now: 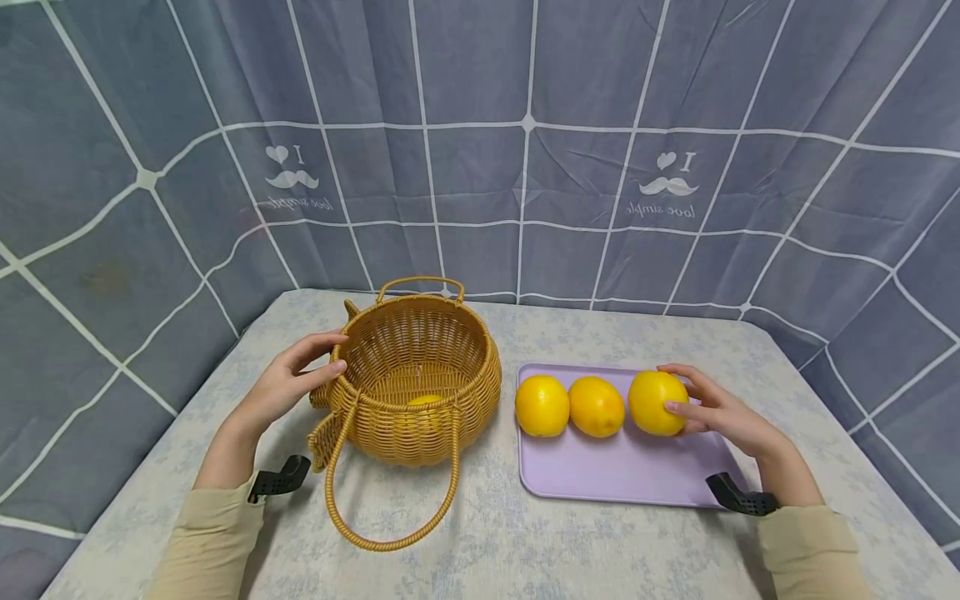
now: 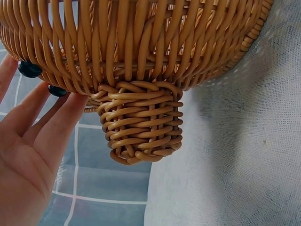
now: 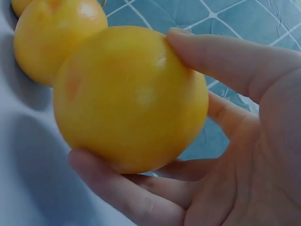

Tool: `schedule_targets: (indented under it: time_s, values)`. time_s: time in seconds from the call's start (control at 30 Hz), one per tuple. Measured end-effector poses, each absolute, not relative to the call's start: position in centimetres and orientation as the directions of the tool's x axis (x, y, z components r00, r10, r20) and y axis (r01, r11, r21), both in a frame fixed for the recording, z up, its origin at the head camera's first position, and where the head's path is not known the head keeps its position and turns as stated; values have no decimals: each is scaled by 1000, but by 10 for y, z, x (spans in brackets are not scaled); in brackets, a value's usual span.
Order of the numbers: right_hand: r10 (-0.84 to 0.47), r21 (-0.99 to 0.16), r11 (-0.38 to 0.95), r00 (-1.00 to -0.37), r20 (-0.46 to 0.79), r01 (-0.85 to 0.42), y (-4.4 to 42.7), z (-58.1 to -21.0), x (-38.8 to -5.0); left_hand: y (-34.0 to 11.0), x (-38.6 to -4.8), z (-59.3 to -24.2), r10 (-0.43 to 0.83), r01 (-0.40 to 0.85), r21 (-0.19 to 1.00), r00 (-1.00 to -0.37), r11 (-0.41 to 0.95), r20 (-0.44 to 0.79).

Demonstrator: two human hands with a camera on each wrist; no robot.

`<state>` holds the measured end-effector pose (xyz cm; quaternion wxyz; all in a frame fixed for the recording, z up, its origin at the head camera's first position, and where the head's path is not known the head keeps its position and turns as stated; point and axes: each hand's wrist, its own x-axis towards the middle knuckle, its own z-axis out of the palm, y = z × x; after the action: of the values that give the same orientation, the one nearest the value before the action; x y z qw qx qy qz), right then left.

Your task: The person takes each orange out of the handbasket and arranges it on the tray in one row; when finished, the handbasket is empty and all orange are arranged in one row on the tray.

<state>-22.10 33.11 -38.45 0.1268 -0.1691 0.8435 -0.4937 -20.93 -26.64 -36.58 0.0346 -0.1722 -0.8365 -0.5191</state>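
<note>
A woven wicker basket (image 1: 420, 429) with looped handles stands left of centre; part of a yellow fruit (image 1: 426, 400) shows inside it. My left hand (image 1: 288, 375) holds the basket's left rim, thumb and fingertips at the edge. In the left wrist view, that hand (image 2: 33, 150) lies beside two dark beads and a woven stub on the basket (image 2: 141, 42). My right hand (image 1: 720, 412) grips a yellow orange (image 1: 654, 402) between thumb and fingers, over the right part of a lilac tray (image 1: 622, 479). The right wrist view shows the orange (image 3: 131, 99) seemingly raised off the tray.
Two more oranges, one at the tray's left end (image 1: 542, 406) and one in the middle (image 1: 596, 407), sit side by side. One basket handle (image 1: 390, 546) droops forward onto the pale patterned tabletop (image 1: 480, 542). A grey-blue checked curtain (image 1: 480, 183) surrounds the back and sides.
</note>
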Motion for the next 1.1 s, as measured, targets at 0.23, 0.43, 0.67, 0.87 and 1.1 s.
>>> schedule_targets:
  time_s: [0.23, 0.43, 0.67, 0.87, 1.1]
  values:
    - [-420, -845, 519, -900, -119, -131, 330, -389, -223, -266, -210, -366, 253, 324, 859, -938, 396, 237]
    - [-429, -833, 543, -888, -164, -108, 329, -391, -222, -265, -210, -366, 254, 325, 859, -938, 395, 238]
    - [-451, -800, 584, -875, -177, -139, 328, -386, -221, -265, -209, -366, 248, 319, 862, -940, 395, 234]
    - [-442, -771, 617, -880, -174, -157, 326, -385, -222, -265, -208, -366, 241, 306, 867, -944, 393, 224]
    - [-448, -732, 634, -890, -84, -250, 326, -391, -222, -265, -208, -365, 240, 298, 871, -946, 391, 216]
